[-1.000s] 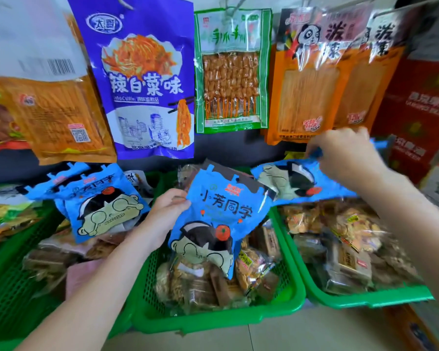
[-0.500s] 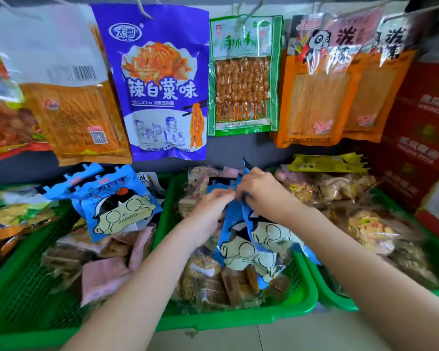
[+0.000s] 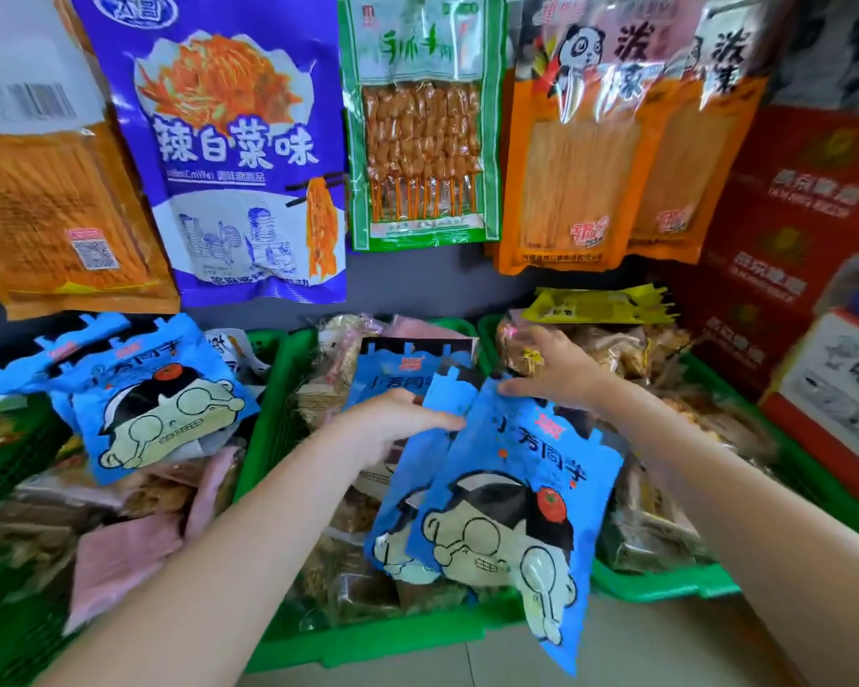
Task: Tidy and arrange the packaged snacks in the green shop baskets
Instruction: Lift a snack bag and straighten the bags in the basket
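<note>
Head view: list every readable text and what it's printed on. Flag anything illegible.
"辣白菜味": purple hanging bag, large white characters.
"太国", as far as it reads: oval logo at that bag's top.
"小芳同学": front blue cartoon packet in the middle green basket; last character partly blurred.
Illegible: small print under "辣白菜味", green skewer pack header, panda packs, barcode and QR code on the orange pack, red cartons, yellow packet.

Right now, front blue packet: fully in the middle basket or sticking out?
Sticking out. The blue packet hangs its bottom corner past the basket front rim, over the floor.
</note>
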